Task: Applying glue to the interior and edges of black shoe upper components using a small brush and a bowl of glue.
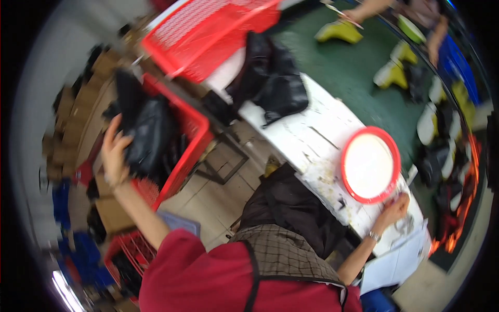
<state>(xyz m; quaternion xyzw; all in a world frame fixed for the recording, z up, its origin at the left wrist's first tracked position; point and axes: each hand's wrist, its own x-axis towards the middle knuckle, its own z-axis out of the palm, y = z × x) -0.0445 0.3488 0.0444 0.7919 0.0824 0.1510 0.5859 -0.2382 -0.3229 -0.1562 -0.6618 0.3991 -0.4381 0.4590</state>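
My left hand (115,151) is at a red crate (201,125) on the left, fingers stretched and apart, against the side of the black leather shoe uppers (150,130) piled in it. Blur hides whether the fingertips touch them. On the right, my right hand (396,209) is closed above the white tabletop, just beside a red-rimmed bowl (351,182) of white liquid. What its fingers hold, if anything, is hidden. More black leather uppers (280,91) lie heaped at the far end of the white table (325,117).
Beyond the table runs a green work surface (332,67) with yellow-green and white shoe parts (390,75). Across it, another person's hand (358,15) holds a thin stick by a yellow-green piece. A red basket (218,31) stands at the far left; brown boxes (86,99) are stacked behind the crate.
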